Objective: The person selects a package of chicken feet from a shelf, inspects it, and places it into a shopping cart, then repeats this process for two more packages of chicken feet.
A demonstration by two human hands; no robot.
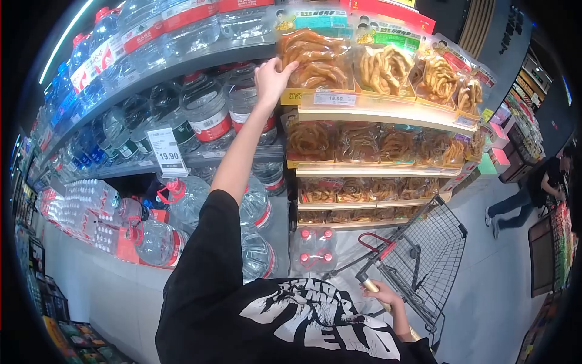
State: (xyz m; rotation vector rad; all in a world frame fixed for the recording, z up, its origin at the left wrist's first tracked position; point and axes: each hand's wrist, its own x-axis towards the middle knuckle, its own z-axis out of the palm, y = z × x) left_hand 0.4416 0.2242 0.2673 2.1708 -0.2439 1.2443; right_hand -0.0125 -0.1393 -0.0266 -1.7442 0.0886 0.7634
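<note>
The left hand (273, 80) seemed to pinch the left edge of a clear snack pack (316, 60) at 12 o'clock, thumb on its front, fingers nearly closed. Steadying the pack on its shelf (388, 115) looked like the step in hand; lifting it would call for a firmer grip. At 5 o'clock the right hand (382, 293) curled around the handle (368, 283) of a cart (433, 249). Bottles (209, 112) stood at 10 o'clock.

On my left I see red-labelled water jugs (208, 104) on curved grey shelves (151, 80), a 19.90 price card (167, 150) at one edge; rightward, another shopper (533, 188).
</note>
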